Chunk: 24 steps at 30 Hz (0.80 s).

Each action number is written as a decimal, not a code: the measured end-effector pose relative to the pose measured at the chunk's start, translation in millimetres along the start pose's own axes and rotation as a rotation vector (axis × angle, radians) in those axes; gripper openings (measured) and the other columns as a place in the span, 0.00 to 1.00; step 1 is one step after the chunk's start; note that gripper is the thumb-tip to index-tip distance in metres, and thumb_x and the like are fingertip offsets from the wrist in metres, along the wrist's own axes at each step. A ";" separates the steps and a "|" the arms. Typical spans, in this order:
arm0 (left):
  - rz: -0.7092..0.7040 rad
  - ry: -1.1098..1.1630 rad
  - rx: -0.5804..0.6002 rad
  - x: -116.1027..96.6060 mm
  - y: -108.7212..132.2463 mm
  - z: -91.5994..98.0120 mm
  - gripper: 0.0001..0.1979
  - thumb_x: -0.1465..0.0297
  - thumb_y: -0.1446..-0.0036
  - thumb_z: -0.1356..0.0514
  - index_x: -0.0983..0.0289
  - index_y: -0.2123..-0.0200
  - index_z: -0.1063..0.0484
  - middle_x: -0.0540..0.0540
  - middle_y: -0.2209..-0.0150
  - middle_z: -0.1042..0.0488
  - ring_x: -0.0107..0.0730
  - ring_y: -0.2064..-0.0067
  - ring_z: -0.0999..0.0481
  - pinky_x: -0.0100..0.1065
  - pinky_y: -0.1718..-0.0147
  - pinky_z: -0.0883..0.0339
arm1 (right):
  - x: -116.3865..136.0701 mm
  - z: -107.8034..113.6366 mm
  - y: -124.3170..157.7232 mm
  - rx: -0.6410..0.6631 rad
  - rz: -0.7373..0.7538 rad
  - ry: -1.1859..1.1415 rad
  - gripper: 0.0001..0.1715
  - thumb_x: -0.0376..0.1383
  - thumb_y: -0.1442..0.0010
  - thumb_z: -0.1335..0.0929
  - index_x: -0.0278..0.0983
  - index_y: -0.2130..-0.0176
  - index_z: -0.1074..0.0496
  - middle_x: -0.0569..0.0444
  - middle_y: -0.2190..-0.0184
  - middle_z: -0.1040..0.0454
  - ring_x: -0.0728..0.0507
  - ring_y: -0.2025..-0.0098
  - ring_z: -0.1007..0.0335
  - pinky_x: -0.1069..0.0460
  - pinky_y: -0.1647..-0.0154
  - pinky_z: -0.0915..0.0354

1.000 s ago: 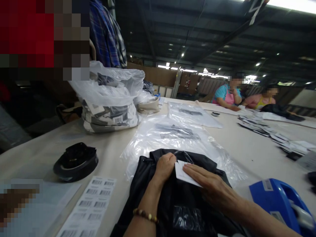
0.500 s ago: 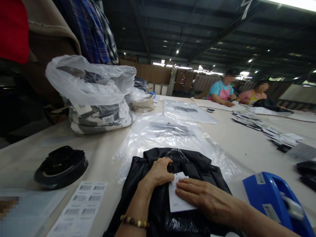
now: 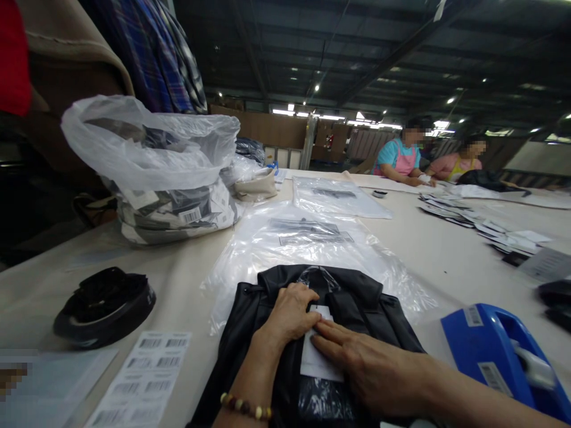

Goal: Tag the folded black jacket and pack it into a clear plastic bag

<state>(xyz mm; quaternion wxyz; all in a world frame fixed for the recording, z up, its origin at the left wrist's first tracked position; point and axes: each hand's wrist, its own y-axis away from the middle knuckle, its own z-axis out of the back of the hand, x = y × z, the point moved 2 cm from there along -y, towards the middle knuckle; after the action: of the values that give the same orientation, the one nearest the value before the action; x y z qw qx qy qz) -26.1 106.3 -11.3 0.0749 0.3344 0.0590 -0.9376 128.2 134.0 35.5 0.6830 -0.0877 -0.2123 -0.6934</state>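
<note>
A black, leather-like garment (image 3: 250,345) lies folded on the table in front of me, with clear plastic showing at its top and lower middle. A white hang tag (image 3: 314,361) rests on its front, partly covered by my hands. My left hand (image 3: 288,312) lies on the garment at the tag's upper left, thumb and fingers apart, the thumb at the tag's edge. My right hand (image 3: 363,362) is laid flat across the right side of the tag, fingers stretched out. Both hands meet near the tag's top.
Clear plastic bags (image 3: 307,255) lie beyond the garment. A blue tape dispenser (image 3: 477,339) stands right; a black tape roll (image 3: 107,309) and barcode label sheet (image 3: 143,377) lie left. A stuffed plastic bag (image 3: 178,172) stands behind. Two people (image 3: 397,157) work at the far side.
My right hand has slid slightly left and down over the tag, covering more of its upper part. The left hand stays nearly in place, its thumb closer to the right fingertips.
</note>
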 end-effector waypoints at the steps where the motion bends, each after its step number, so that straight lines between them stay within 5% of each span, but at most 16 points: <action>1: -0.004 -0.017 0.014 -0.2 0.3 -0.4 0.16 0.71 0.53 0.39 0.62 0.57 0.27 0.56 0.55 0.29 0.44 0.49 0.34 0.45 0.49 0.43 | 0.8 4.2 3.5 -0.004 -0.025 -0.024 0.39 0.22 0.57 0.39 0.31 0.44 0.38 0.43 0.43 0.39 0.41 0.37 0.50 0.48 0.37 0.48; 4: -0.012 -0.049 0.041 -1.9 1.3 -0.9 0.17 0.68 0.51 0.39 0.60 0.56 0.28 0.55 0.54 0.30 0.42 0.49 0.35 0.45 0.49 0.43 | -9.6 7.1 13.6 -0.160 -0.265 0.040 0.34 0.27 0.50 0.39 0.37 0.43 0.38 0.45 0.41 0.41 0.39 0.38 0.49 0.42 0.37 0.49; 8: -0.005 -0.071 0.048 -3.9 2.1 -1.1 0.16 0.68 0.51 0.40 0.60 0.56 0.28 0.53 0.54 0.30 0.41 0.49 0.36 0.44 0.49 0.44 | -41.6 -9.1 21.9 -0.369 -0.657 0.005 0.40 0.40 0.47 0.35 0.30 0.38 0.46 0.37 0.40 0.46 0.33 0.40 0.47 0.38 0.39 0.47; 14: -0.005 -0.091 0.049 -5.3 2.6 -1.0 0.16 0.67 0.50 0.42 0.59 0.56 0.29 0.53 0.54 0.31 0.39 0.49 0.37 0.43 0.49 0.44 | -59.3 -15.3 11.7 -0.540 -0.692 -0.529 0.41 0.44 0.47 0.36 0.30 0.39 0.46 0.42 0.44 0.38 0.39 0.43 0.40 0.43 0.39 0.45; 16: -0.004 -0.099 0.043 -6.0 2.5 -0.8 0.16 0.66 0.49 0.43 0.60 0.56 0.29 0.53 0.54 0.31 0.40 0.49 0.37 0.43 0.50 0.45 | -52.1 -13.6 7.6 -0.494 -0.681 -0.478 0.35 0.42 0.42 0.39 0.28 0.40 0.46 0.40 0.43 0.39 0.39 0.41 0.42 0.43 0.39 0.46; 21: -0.005 -0.104 0.036 -5.9 1.0 -3.3 0.15 0.67 0.49 0.45 0.60 0.57 0.29 0.54 0.55 0.31 0.40 0.49 0.37 0.43 0.50 0.46 | -32.5 -6.5 4.1 -0.117 -0.729 0.141 0.34 0.38 0.38 0.39 0.27 0.37 0.50 0.29 0.47 0.38 0.30 0.49 0.34 0.37 0.48 0.38; 24: -0.010 -0.101 0.024 -4.4 0.7 -6.1 0.15 0.67 0.49 0.46 0.61 0.58 0.29 0.55 0.55 0.31 0.41 0.49 0.38 0.44 0.50 0.46 | -25.7 4.6 -1.6 -0.141 -0.619 0.338 0.30 0.41 0.40 0.35 0.34 0.41 0.39 0.34 0.39 0.48 0.27 0.38 0.51 0.33 0.42 0.48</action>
<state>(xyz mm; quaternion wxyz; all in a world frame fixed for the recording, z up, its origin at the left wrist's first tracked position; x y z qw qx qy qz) -18.9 107.1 -13.3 0.0691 0.2875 0.0456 -0.9542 127.1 159.3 28.7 0.4585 0.0498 -0.0647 -0.8850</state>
